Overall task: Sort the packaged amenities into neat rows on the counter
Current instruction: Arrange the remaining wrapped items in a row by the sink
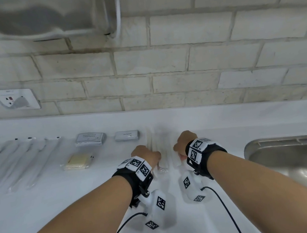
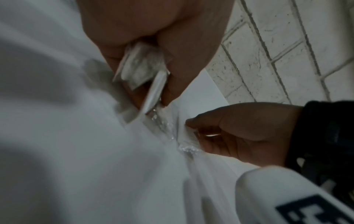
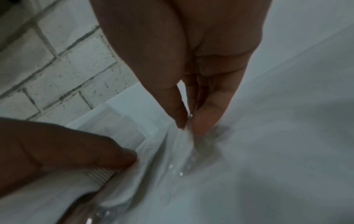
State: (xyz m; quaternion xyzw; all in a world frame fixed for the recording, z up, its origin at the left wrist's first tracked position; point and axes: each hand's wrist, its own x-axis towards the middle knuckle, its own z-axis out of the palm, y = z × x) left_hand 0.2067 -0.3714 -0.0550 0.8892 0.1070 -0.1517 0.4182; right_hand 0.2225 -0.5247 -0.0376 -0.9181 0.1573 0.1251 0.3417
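1. Head view: clear-wrapped packets [image 1: 162,146] are being squared into a row on the counter [image 1: 43,196]; next, their ends likely need aligning with the sorted sachets [image 1: 90,139].
2. Packets lie between both hands, pinched by the left hand [image 1: 146,154] and right hand [image 1: 183,143].

Two hands at a bundle of long clear packets on the white counter.

The left hand [image 1: 145,154] and right hand [image 1: 185,144] sit on either side of the long clear packets [image 1: 161,146], fingers curled down at their near ends. To the left lie a row of slim wrapped sticks [image 1: 20,162], a yellowish packet [image 1: 78,161], a grey packet [image 1: 90,139] and a smaller grey box [image 1: 126,135]. A steel sink [image 1: 286,151] sits at the right; a wall socket [image 1: 17,99] is on the brick wall.
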